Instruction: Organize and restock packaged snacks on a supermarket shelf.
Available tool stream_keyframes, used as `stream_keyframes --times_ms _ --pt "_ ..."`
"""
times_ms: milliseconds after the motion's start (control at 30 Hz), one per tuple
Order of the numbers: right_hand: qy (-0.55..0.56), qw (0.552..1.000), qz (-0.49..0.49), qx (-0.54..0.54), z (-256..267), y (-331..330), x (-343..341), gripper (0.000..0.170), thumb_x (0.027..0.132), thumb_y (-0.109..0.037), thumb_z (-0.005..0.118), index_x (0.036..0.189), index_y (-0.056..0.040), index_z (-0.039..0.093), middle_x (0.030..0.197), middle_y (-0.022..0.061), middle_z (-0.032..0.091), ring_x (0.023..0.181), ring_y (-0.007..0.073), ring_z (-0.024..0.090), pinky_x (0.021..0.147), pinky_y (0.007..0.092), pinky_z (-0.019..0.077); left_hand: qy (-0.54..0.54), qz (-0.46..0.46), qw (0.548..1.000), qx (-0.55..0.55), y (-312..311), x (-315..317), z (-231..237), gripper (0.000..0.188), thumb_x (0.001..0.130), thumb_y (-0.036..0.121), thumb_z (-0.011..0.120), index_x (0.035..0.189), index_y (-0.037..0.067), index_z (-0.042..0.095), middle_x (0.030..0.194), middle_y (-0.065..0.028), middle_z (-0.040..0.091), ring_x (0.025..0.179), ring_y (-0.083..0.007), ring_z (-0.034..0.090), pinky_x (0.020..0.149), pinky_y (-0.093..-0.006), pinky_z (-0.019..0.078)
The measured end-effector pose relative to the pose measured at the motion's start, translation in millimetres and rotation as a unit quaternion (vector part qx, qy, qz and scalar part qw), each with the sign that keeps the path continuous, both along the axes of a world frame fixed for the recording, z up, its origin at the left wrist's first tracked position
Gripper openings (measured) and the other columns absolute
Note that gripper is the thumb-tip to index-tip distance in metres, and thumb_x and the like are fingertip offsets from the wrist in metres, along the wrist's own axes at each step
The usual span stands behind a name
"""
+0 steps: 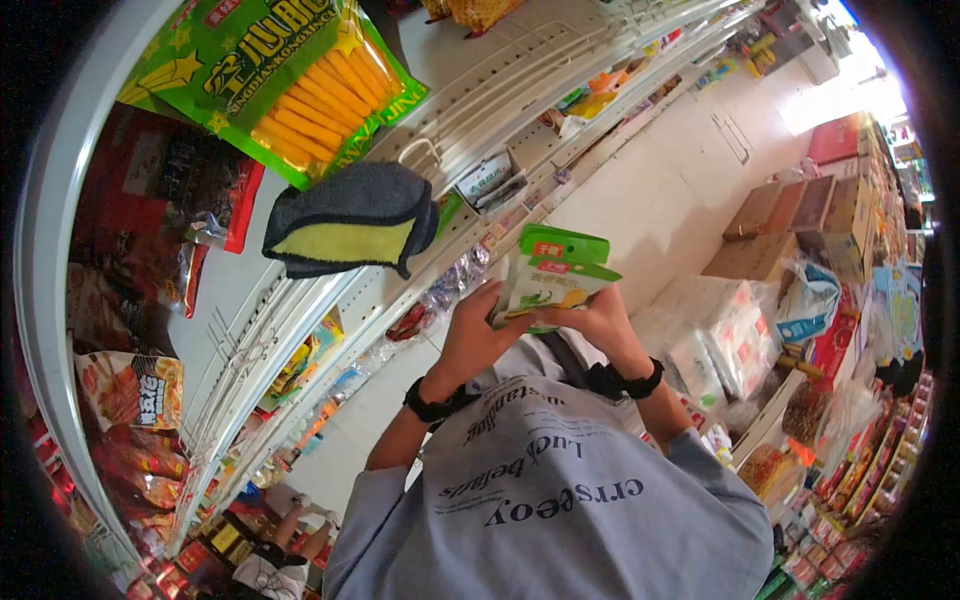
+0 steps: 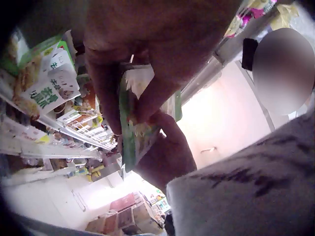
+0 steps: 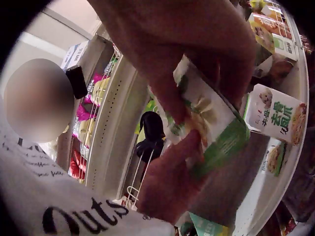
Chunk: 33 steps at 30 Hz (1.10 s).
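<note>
Two green-and-white packets are held together in front of the grey shirt; in the head view the front packet [image 1: 555, 286] overlaps the rear green packet [image 1: 580, 244]. My left hand [image 1: 472, 338] grips their left side and my right hand [image 1: 602, 328] their lower right, thumbs on the front face. In the left wrist view my left hand [image 2: 157, 54] comes down over the packet [image 2: 129, 142], with my right hand [image 2: 167, 157] below it. The right wrist view has my right hand [image 3: 197, 49] bent round the packet [image 3: 224, 130], and my left hand [image 3: 172, 184] pinches its edge.
Wire-fronted shelves [image 1: 380, 300] run diagonally on the left, with a large green snack bag [image 1: 300, 90] and a dark grey and yellow-green item [image 1: 350, 222] near them. Cartons [image 1: 780, 210] and wrapped white packs [image 1: 715, 335] stand at right. Another person [image 1: 280, 560] is at lower left.
</note>
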State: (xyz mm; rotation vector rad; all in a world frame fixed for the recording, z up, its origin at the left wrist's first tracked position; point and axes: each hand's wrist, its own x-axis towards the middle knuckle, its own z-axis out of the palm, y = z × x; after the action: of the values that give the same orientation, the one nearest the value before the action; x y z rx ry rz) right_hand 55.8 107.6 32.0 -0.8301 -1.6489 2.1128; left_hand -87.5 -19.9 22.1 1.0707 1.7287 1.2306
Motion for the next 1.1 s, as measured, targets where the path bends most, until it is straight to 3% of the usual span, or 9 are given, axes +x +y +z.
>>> stream_keyframes --times_ms 167,333,400,500,600,700,800,967,1100 --pt "-0.008 0.998 -0.046 0.035 -9 41 6 0.03 0.069 0.001 0.075 0.097 0.0017 0.064 0.095 0.0058 0.068 0.087 0.0131 0.064 0.078 0.0281 0.0522 0.063 0.051 0.995 0.06 36 3 14 0.047 0.076 0.015 0.073 0.117 0.001 0.056 0.103 -0.0165 0.061 0.094 -0.0319 0.061 0.079 -0.0359 0.0485" --pt "-0.011 0.997 -0.068 0.029 -17 102 -6 0.029 0.067 0.003 0.064 0.096 0.0038 0.061 0.098 0.0115 0.066 0.091 0.0193 0.062 0.083 0.0299 0.0499 0.272 0.177 0.939 0.117 70 -36 -20 0.061 0.077 0.031 0.072 0.125 0.0 0.049 0.108 -0.018 0.059 0.106 -0.0361 0.055 0.087 -0.043 0.0447" --pt "0.035 0.993 -0.095 -0.055 -31 123 -17 0.029 0.067 0.004 0.061 0.096 0.0044 0.061 0.097 0.0116 0.065 0.092 0.0188 0.061 0.083 0.0298 0.0493 0.382 0.182 0.906 -0.034 84 -46 -19 0.07 0.075 0.03 0.073 0.131 -0.001 0.043 0.123 -0.0216 0.053 0.109 -0.0382 0.053 0.093 -0.0443 0.0411" --pt "0.048 0.999 -0.017 0.008 -42 153 -39 0.027 0.072 0.003 0.058 0.1 0.004 0.058 0.101 0.0127 0.064 0.091 0.0188 0.061 0.08 0.0299 0.0503 0.285 0.155 0.933 -0.157 104 -58 -32 0.08 0.072 0.041 0.072 0.133 0.0 0.041 0.126 -0.0209 0.051 0.113 -0.0385 0.049 0.094 -0.0464 0.0384" --pt "0.096 0.995 0.019 -0.018 -63 172 -50 0.026 0.074 0.005 0.056 0.1 0.0035 0.057 0.104 0.0127 0.063 0.089 0.0191 0.06 0.08 0.0296 0.0481 0.39 0.178 0.889 -0.162 111 -48 -35 0.08 0.069 0.045 0.074 0.13 0.001 0.044 0.125 -0.0178 0.051 0.116 -0.0352 0.046 0.096 -0.0453 0.0359" --pt "0.163 0.976 -0.025 -0.141 -63 176 -67 0.028 0.07 0.009 0.058 0.097 0.004 0.059 0.106 0.0092 0.059 0.102 0.016 0.055 0.089 0.0314 0.0435 0.421 0.194 0.872 -0.158 111 -41 -46 0.063 0.069 0.036 0.075 0.118 0.002 0.054 0.124 -0.013 0.053 0.118 -0.0301 0.046 0.096 -0.0453 0.0344" --pt "0.126 0.987 0.058 -0.076 -78 184 -74 0.035 0.075 0.006 0.059 0.108 -0.004 0.052 0.114 0.0089 0.055 0.111 0.0202 0.05 0.104 0.0359 0.0337 0.464 0.202 0.853 -0.131 107 -36 -57 0.043 0.072 0.022 0.071 0.109 0.003 0.06 0.112 -0.0114 0.057 0.11 -0.0275 0.05 0.093 -0.0443 0.0364" --pt "0.112 0.97 0.118 0.181 -123 172 -99 0.032 0.074 0.005 0.063 0.104 0.0003 0.054 0.104 0.0087 0.059 0.1 0.021 0.057 0.092 0.0299 0.0441 0.489 0.221 0.841 -0.075 110 -28 -74 0.021 0.079 0.011 0.061 0.097 0.002 0.059 0.09 -0.0125 0.062 0.089 -0.0276 0.057 0.084 -0.0404 0.0406" --pt "0.056 0.994 0.098 0.007 -78 146 -120 0.026 0.076 0.005 0.064 0.101 0.0006 0.058 0.094 0.0084 0.065 0.087 0.0194 0.062 0.082 0.0306 0.0493 0.434 0.207 0.865 -0.144 108 -22 -71 0.028 0.07 0.003 0.057 0.098 0.004 0.059 0.094 -0.0145 0.063 0.098 -0.0279 0.057 0.089 -0.0402 0.0393"
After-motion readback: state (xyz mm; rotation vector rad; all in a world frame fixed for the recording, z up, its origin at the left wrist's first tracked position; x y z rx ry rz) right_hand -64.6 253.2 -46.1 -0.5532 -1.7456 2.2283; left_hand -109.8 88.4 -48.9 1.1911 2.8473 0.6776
